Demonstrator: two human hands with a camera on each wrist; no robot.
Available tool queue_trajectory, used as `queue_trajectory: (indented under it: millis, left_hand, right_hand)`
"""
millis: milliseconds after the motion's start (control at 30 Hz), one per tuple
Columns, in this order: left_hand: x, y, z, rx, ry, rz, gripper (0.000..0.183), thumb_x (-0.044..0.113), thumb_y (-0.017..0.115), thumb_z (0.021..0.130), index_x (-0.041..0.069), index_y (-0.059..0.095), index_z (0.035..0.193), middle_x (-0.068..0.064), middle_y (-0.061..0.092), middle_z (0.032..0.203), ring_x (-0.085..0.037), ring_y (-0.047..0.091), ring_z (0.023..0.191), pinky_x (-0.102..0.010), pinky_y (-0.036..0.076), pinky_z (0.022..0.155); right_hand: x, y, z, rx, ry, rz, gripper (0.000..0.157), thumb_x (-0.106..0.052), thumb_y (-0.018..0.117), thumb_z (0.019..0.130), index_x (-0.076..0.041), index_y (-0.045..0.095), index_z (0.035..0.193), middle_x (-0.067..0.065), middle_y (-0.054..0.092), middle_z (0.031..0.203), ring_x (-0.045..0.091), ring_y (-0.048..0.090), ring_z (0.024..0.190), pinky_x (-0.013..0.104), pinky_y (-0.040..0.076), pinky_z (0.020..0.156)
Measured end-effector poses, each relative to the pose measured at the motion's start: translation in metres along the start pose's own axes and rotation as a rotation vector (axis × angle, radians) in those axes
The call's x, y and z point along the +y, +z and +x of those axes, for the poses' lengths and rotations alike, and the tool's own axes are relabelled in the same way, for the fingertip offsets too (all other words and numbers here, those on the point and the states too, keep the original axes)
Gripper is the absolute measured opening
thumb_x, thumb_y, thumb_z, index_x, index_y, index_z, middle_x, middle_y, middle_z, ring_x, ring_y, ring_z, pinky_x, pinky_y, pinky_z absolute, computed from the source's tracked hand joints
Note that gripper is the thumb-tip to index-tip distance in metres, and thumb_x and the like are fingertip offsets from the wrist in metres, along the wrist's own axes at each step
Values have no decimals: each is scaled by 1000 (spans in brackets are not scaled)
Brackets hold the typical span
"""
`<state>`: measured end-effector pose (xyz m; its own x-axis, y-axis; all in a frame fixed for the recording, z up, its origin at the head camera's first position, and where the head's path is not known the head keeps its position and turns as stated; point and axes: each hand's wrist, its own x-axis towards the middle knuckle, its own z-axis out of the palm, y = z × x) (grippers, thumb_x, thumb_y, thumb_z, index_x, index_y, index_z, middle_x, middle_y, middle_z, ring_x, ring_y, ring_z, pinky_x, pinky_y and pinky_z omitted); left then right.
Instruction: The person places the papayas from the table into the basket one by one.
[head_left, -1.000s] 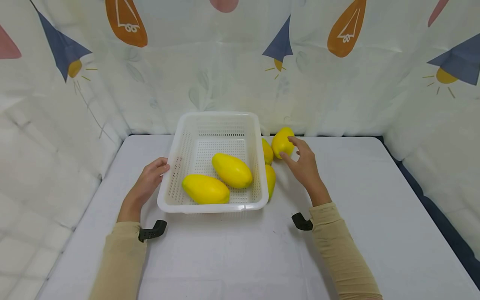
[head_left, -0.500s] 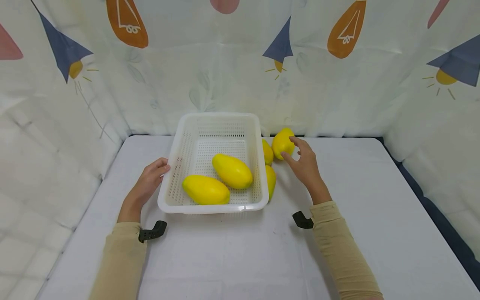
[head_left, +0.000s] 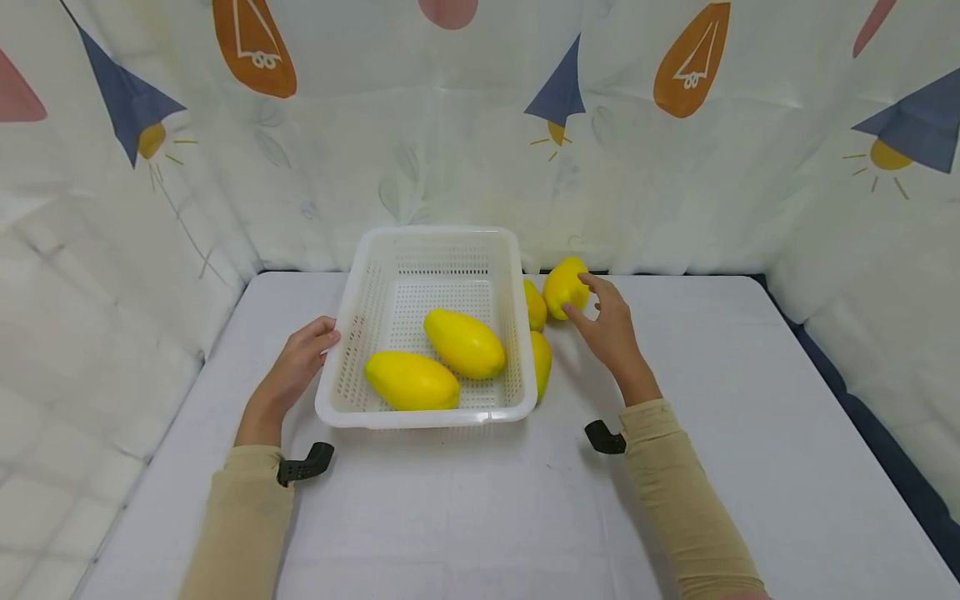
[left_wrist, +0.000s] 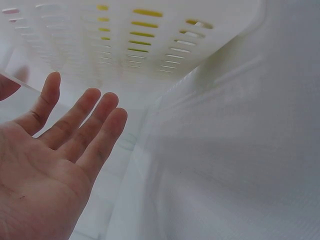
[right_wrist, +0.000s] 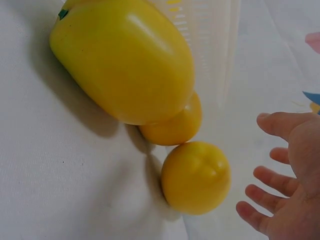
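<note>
A white perforated plastic basket [head_left: 420, 417] stands on the table, with two long yellow fruits, mango-like in shape [head_left: 412, 381], inside. My left hand [head_left: 292, 367] holds the basket's left rim between thumb and index finger. In the left wrist view, the other fingers [left_wrist: 82, 142] extend loosely beside the outer wall. Three more yellow fruits lie right of the basket: a near one [right_wrist: 125, 60] with a green stem tip, a middle one [head_left: 536, 306], partly hidden, and the back one [head_left: 566, 287]. Beside that back fruit my right hand [head_left: 609, 333] hovers, fingers spread and apart from it.
The table [head_left: 750, 417] has a white cover. Behind it and at both sides hangs a patterned cloth [head_left: 450, 125], close to the table's back edge. A black wrist camera mount [head_left: 306, 463] sits on the left sleeve, another mount [head_left: 604, 437] on the right.
</note>
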<state>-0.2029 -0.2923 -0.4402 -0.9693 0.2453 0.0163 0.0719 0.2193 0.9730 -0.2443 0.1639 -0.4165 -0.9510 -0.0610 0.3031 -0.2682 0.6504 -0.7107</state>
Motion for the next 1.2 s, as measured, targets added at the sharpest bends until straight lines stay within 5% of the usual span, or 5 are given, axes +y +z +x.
queue_trajectory:
  millis: [1200]
  left_hand:
    - [-1, 1, 1, 11, -1, 13, 45, 37, 40, 104, -1, 46, 125, 4, 55, 119, -3, 57, 104, -12, 48, 87]
  right_hand:
    - [17, 5, 14, -49, 117, -18, 58, -26, 64, 94, -8, 40, 144, 14, 40, 149, 37, 40, 133, 50, 42, 105]
